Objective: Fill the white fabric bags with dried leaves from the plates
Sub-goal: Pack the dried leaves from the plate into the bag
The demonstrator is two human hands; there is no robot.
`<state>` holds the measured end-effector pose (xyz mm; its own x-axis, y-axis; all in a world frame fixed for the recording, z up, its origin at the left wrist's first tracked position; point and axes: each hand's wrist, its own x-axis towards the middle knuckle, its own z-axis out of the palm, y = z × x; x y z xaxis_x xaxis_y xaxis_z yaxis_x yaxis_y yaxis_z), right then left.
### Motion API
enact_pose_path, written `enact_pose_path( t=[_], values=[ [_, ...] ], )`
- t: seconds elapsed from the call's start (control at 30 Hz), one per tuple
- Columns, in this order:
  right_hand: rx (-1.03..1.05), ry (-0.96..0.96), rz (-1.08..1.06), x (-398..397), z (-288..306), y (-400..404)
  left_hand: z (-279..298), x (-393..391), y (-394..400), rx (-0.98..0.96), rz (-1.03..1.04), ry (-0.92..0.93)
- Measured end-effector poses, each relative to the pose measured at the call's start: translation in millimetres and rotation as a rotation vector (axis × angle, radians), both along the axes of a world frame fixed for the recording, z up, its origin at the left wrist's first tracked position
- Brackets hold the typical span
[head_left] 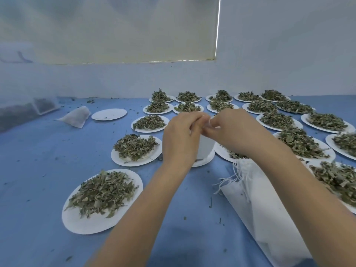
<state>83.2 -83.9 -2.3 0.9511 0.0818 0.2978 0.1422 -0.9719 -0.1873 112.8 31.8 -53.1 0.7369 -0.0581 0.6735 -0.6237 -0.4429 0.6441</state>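
Note:
A white fabric bag (205, 147) stands upright on a nearly bare white plate (204, 162) in the middle of the blue table. My left hand (180, 139) and my right hand (234, 130) both pinch its top edge from either side. Their fingers hide the bag's mouth. Several white plates heaped with dried green leaves surround it, such as one at the front left (102, 201) and one just left of the bag (135, 150). A stack of flat white bags with drawstrings (258, 207) lies under my right forearm.
A filled white bag (76, 116) lies at the far left beside a bare plate (109, 114). A clear container (45, 105) sits by the left wall. A white wall closes the back. Leaf crumbs dot the blue tabletop (38, 180).

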Motion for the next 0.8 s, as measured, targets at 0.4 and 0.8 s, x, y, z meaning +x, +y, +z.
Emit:
enact_pose_path(
  t=[0.4,0.8],
  values=[
    [-0.016,0.117,0.159,14.7,-13.9,-13.5,-8.2,7.3,0.7,0.024,0.072,-0.059],
    [0.492,-0.147,0.264,11.1,-32.2,-10.7,12.6,-6.4,-1.3,-0.014,-0.028,-0.199]
  ],
)
